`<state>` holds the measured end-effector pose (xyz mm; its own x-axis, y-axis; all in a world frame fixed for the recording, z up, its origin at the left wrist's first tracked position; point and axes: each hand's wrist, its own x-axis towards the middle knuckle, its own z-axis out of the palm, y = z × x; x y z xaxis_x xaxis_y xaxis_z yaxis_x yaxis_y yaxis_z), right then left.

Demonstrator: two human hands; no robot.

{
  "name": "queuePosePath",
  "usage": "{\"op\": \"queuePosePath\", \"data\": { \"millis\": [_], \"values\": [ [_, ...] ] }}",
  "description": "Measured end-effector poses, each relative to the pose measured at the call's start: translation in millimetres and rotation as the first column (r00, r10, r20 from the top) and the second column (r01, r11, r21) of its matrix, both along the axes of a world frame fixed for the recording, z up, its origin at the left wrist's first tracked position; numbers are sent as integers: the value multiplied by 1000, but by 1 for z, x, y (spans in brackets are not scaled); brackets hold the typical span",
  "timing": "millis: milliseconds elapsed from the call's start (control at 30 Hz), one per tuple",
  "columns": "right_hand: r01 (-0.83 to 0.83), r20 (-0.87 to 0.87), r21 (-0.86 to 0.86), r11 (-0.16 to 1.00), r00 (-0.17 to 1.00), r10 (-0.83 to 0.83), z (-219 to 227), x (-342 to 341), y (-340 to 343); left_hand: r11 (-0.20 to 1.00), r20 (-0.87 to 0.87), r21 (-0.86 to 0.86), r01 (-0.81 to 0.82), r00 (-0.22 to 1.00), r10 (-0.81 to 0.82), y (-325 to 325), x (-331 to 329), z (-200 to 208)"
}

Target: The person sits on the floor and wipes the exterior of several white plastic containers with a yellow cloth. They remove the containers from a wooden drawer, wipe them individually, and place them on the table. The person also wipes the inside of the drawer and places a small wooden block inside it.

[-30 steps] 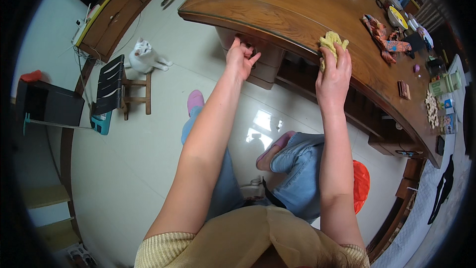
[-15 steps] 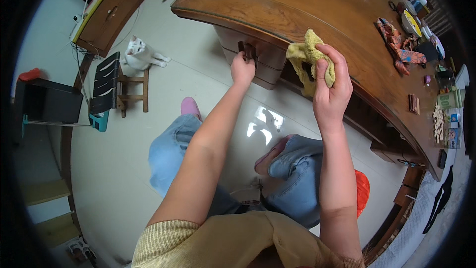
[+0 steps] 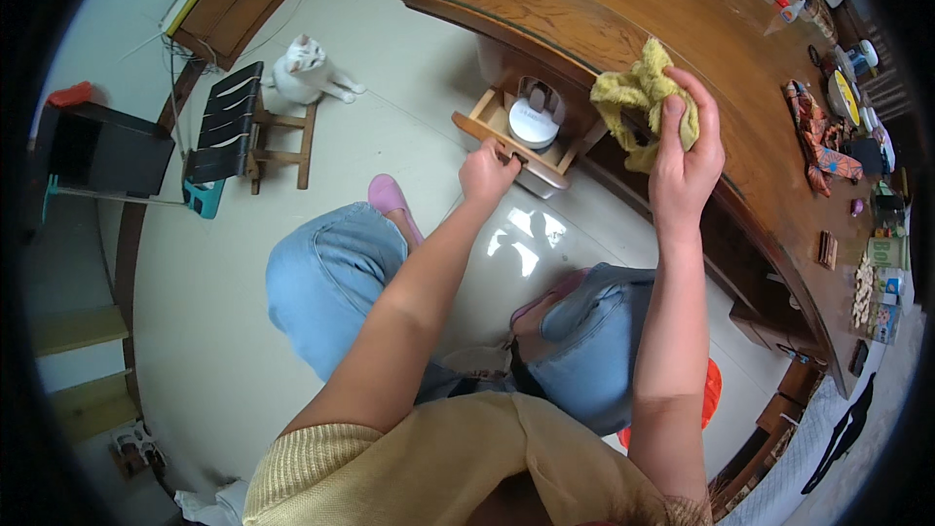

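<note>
I have the left hand (image 3: pixel 490 173) at the middle of the frame, its fingers curled closed on the front of the drawer (image 3: pixel 477 130); the exact hold on the far side is hidden from me. The right hand (image 3: pixel 690 156), right of centre, is bent around the cloth (image 3: pixel 643 78), pinching the yellow bunch between thumb and fingers, with a loose loop hanging to the left.

As for progress, I count the drawer as opened: it juts out below the edge of the bench (image 3: pixel 584 0), far enough to show its inside. Whether it has more travel, I can't tell. A round white tin (image 3: pixel 534 127) sits inside, with a clear thing (image 3: pixel 539 93) just behind it, so I judge the drawer not emptied. The cloth is up and to the right of the drawer, not in it; I can't tell if its lower end touches the bench edge. I see no sign that the inside is wiped.

Along the right of the frame, a patterned fabric (image 3: pixel 813 141) and a bowl (image 3: pixel 841 97) lie on the bench. A white cat (image 3: pixel 304 68) sits upper left, beside the stool (image 3: pixel 229 122).
</note>
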<state>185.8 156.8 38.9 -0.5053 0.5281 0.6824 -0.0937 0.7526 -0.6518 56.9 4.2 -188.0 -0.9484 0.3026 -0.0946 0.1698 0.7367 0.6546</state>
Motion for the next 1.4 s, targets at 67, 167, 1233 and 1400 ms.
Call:
{"op": "queuePosePath", "data": {
  "millis": [67,167,1233,1400],
  "values": [
    [9,-41,15,1000,999,-9,2,-7,4,999,-33,24,-22,999,22,-22,11,-7],
    [-4,-55,-29,1000,998,2,3,-12,6,992,-9,120,-37,999,39,-49,27,-11],
    [-125,135,4,992,983,123,-4,25,13,985,-240,-65,158,956,-169,1,16,28],
    [-114,182,-170,979,973,145,-5,26,19,921,-212,333,203,968,-137,-32,11,99]
  ]
}}
